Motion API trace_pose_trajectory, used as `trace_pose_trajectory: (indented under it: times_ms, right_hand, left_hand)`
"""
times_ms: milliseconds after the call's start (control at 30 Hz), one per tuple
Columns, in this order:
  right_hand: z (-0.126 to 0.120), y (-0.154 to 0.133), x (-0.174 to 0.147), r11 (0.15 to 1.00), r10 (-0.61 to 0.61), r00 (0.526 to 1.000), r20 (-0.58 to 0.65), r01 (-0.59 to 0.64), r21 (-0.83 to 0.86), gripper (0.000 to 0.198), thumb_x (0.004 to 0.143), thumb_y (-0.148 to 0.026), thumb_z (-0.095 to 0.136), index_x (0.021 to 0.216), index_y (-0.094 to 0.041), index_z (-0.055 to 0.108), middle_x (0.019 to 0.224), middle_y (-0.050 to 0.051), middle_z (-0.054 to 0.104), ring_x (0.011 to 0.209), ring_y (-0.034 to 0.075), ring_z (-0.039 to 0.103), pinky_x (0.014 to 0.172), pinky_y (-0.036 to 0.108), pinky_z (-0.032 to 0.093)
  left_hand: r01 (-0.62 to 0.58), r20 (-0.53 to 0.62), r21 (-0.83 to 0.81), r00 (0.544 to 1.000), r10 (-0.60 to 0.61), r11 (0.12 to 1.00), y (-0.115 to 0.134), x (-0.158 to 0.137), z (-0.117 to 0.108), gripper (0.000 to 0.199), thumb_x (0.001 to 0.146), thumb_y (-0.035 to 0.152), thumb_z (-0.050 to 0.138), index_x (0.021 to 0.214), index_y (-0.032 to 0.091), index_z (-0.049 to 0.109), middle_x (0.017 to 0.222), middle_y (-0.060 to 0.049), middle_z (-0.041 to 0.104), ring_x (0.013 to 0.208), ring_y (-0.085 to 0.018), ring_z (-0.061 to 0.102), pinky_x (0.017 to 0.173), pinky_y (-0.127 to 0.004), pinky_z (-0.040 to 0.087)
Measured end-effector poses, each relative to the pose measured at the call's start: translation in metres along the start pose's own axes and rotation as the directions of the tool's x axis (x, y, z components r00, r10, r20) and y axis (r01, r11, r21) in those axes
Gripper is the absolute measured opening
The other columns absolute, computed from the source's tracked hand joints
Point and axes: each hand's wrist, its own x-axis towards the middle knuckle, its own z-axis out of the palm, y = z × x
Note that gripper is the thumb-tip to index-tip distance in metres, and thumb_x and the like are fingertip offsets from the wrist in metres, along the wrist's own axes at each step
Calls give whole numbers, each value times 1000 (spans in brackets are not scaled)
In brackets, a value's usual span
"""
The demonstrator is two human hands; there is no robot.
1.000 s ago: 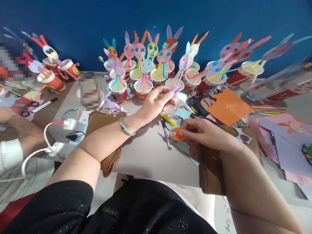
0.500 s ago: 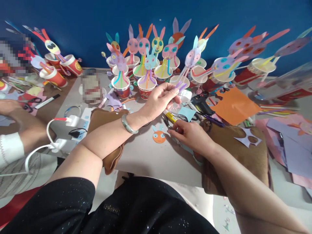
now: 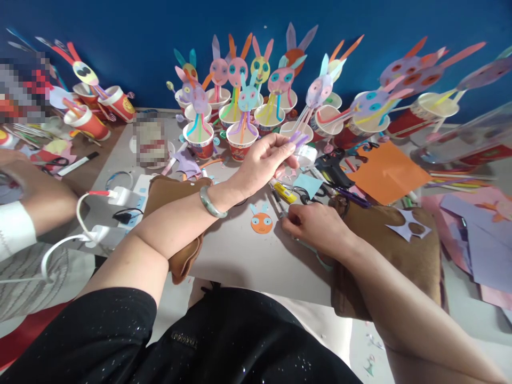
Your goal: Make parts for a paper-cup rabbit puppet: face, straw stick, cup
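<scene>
My left hand (image 3: 266, 162) is raised above the table, thumb and fingers pinched on thin purple strips (image 3: 299, 140) that stick out past the fingertips. Low over the tabletop, my right hand (image 3: 314, 224) has its fingers curled in, and whatever they hold is hidden. A slim dark and grey pen-like tool (image 3: 278, 198) lies right by those fingers, with a yellow-handled tool (image 3: 285, 193) beyond it. Between my hands lies an orange paper face (image 3: 261, 223) with blue eyes and light blue ears.
Paper cups (image 3: 242, 140) carrying paper rabbit heads line the blue wall. A black glue gun (image 3: 335, 169), scissors (image 3: 310, 198) and orange paper (image 3: 390, 173) are at the right. Brown cushions (image 3: 390, 261) flank the table. A power strip (image 3: 138, 197) and another person's arm (image 3: 48, 197) are left.
My right hand has shifted slightly right and curled its fingers, away from the paper face. My left hand stays about where it was, pinching the purple strips.
</scene>
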Motion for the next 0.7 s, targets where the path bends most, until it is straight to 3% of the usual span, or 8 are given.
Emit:
trace_pose_trajectory:
  times_ms: [300, 367, 433, 500, 567, 633, 667, 700]
  right_hand:
    - [11, -6, 0, 983, -164, 986, 15, 162, 84, 27, 93, -38, 59, 72, -22, 66, 71, 6, 71, 66, 21, 62, 59, 32, 29]
    - [10, 2, 0, 970, -151, 985, -83, 164, 182, 32, 91, -44, 64, 67, -23, 60, 64, 3, 66, 61, 19, 58, 58, 31, 31]
    - [8, 11, -1, 931, -85, 952, -293, 180, 316, 37, 90, -46, 65, 63, -24, 50, 58, 0, 58, 56, 16, 51, 58, 31, 33]
    - [7, 19, -3, 886, 45, 826, -561, 227, 404, 40, 89, -44, 64, 63, -25, 40, 54, -2, 49, 51, 13, 43, 56, 30, 35]
    - [8, 25, -3, 864, 162, 620, -768, 286, 414, 41, 87, -42, 66, 65, -26, 36, 54, -4, 44, 51, 13, 40, 55, 31, 36]
    - [9, 29, 1, 858, 210, 442, -872, 345, 381, 36, 85, -39, 70, 70, -27, 39, 63, -3, 50, 58, 16, 48, 60, 33, 43]
    - [10, 31, 3, 851, 217, 395, -893, 372, 371, 31, 84, -38, 71, 75, -28, 43, 71, 0, 56, 65, 18, 54, 65, 35, 46]
    - [11, 32, 6, 841, 220, 380, -898, 394, 372, 26, 83, -37, 72, 81, -28, 48, 81, 2, 61, 74, 21, 59, 70, 38, 50]
  left_hand:
    - [-45, 44, 50, 998, 43, 998, -7, 0, -1, 14, 103, 18, 53, 90, 19, 52, 71, 5, 68, 48, -1, 45, 51, -16, 39]
    - [-57, 84, 25, 995, 54, 998, -10, 0, -1, 14, 102, 19, 55, 89, 19, 51, 71, 5, 68, 48, -1, 44, 50, -16, 37]
    - [-45, 113, 0, 993, 44, 999, -13, -1, 0, 15, 101, 19, 57, 87, 19, 51, 69, 4, 68, 48, -2, 44, 51, -17, 37]
    - [-15, 127, -5, 992, 15, 1000, -13, -2, 2, 17, 100, 20, 60, 85, 19, 51, 68, 4, 68, 48, -2, 44, 52, -18, 38]
    - [11, 139, 1, 990, -12, 1000, -14, -3, 4, 18, 99, 22, 62, 85, 18, 51, 67, 3, 69, 47, -3, 44, 51, -19, 37]
    - [22, 160, 5, 987, -23, 1000, -15, -6, 6, 18, 98, 23, 64, 86, 18, 53, 68, 3, 69, 46, -3, 43, 50, -20, 35]
    - [26, 171, 6, 985, -27, 1000, -15, -7, 7, 17, 98, 24, 64, 86, 18, 53, 68, 3, 69, 46, -2, 43, 50, -20, 35]
    - [29, 181, 7, 983, -30, 1000, -16, -9, 8, 17, 99, 24, 64, 87, 18, 54, 68, 3, 68, 46, -2, 43, 49, -20, 34]
